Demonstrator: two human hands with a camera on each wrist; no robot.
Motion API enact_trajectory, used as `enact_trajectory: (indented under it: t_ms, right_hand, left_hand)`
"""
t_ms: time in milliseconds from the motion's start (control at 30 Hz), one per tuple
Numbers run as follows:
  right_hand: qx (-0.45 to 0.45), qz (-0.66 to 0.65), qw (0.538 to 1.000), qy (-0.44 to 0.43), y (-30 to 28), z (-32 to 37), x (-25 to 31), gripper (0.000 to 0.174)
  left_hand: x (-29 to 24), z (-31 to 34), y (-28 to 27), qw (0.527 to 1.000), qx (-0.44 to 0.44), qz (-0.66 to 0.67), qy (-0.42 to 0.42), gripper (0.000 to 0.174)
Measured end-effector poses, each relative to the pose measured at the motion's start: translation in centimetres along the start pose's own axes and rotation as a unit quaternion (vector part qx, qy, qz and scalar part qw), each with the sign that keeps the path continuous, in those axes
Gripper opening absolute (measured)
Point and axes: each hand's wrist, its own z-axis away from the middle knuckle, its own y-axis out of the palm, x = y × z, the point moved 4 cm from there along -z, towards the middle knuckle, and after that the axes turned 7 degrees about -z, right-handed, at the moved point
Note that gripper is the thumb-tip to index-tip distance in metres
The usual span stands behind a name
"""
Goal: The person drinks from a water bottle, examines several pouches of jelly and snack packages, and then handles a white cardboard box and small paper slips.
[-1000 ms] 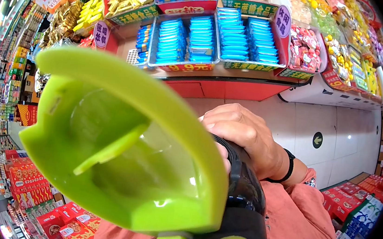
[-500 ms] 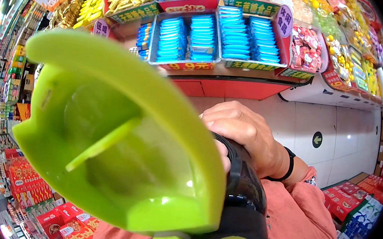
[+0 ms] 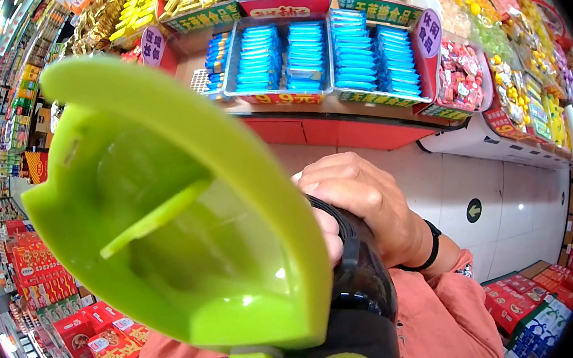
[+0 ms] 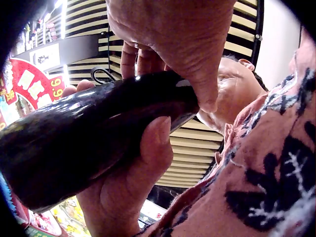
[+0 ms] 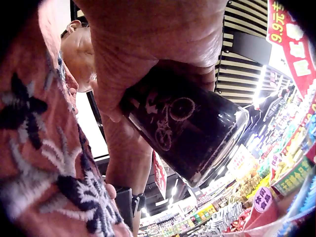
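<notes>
Filling the left of the head view is the raised green lid (image 3: 174, 251) of a dark water bottle (image 3: 366, 285), close to the camera. The bottle is tilted, its lid end toward the head. My right hand (image 3: 362, 194) curls round its body; in the right wrist view that hand (image 5: 153, 39) covers the upper end above a bicycle print. My left hand (image 4: 170, 39) holds the bottle from the other side, thumb and fingers around it in the left wrist view; the lid hides most of this hand in the head view.
In front stands a snack counter with trays of blue packets (image 3: 261, 57) and a red base panel (image 3: 326, 133). Red boxes (image 3: 40, 265) are stacked at lower left, others (image 3: 515, 294) at lower right. A tiled floor (image 3: 467, 191) lies ahead on the right.
The green lid has shifted slightly to the left in the head view. Both hands keep their hold on the bottle.
</notes>
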Motion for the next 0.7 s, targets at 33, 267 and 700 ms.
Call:
enact_trajectory:
  t_ms: [33,267,700]
  right_hand:
    - [0.000,0.000,1.000,0.000,0.0,0.0,-0.1,0.066]
    - [0.002,0.003,1.000,0.002,-0.1,0.3,0.1,0.067]
    - [-0.012,0.012,1.000,0.002,-0.2,0.9,0.8,0.064]
  left_hand:
    - [0.0,0.1,0.0,1.000,0.001,-0.001,0.005,0.041]
    - [0.2,1.3,-0.2,1.000,0.002,-0.010,0.010,0.041]
    - [-0.3,0.1,1.0,1.000,-0.010,-0.008,0.007,0.040]
